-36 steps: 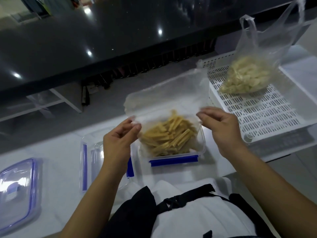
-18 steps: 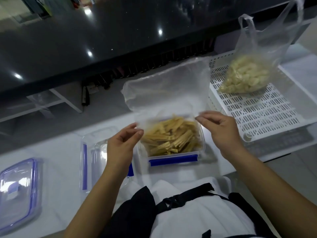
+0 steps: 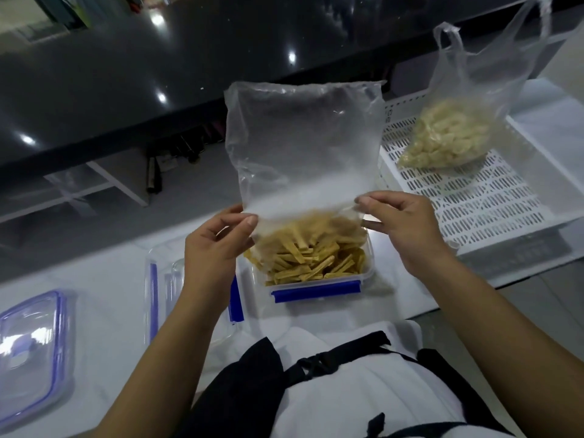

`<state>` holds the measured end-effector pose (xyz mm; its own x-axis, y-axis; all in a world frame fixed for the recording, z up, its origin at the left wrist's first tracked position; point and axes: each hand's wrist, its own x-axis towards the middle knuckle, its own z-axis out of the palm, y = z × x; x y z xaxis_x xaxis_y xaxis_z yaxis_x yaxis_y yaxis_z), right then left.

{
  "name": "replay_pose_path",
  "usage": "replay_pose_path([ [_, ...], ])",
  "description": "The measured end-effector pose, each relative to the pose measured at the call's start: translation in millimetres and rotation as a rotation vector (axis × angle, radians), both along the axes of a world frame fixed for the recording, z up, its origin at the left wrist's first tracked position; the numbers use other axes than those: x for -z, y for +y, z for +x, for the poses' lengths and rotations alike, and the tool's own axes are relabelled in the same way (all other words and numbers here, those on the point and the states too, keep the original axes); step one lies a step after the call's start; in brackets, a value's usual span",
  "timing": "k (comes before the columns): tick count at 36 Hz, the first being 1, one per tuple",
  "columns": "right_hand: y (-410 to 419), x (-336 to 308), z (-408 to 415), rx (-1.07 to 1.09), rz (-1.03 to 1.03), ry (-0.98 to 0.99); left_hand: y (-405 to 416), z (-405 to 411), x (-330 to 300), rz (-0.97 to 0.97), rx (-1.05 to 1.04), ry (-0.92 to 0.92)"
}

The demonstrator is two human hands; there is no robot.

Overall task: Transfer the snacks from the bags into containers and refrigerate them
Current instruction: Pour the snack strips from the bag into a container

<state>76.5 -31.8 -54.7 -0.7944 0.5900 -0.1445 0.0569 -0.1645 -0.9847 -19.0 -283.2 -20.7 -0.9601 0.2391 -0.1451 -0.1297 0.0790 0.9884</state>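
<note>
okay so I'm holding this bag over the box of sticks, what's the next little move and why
Probably lift the clear bag away and set it aside: it looks empty, and the yellow sticks already fill the container. Both hands, left and right, pinch it.

Colours here are pretty muted: the snack sticks (image 3: pixel 311 251) are golden yellow, sitting in a clear container (image 3: pixel 368 270) with a bright blue clip (image 3: pixel 316 293). The bag (image 3: pixel 303 147) above it is see-through and a bit milky. The other bag's snacks (image 3: pixel 445 137) are pale cream. The tray (image 3: pixel 480 200) is white with a slotted pattern, the lid (image 3: pixel 30 352) on the left is clear with blue-purple edging, and the countertop (image 3: pixel 110 279) is white.
</note>
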Motion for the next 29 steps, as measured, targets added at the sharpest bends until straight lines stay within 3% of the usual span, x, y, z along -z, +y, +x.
replay_pose_path([
  [4, -6, 5, 0, 0.015, 0.005, -0.083, 3, -1, 1, -0.017, 0.007, -0.053],
  [29, -8, -16, -8, -0.024, -0.088, 0.032, 3, -3, -24, 0.078, 0.047, -0.055],
])
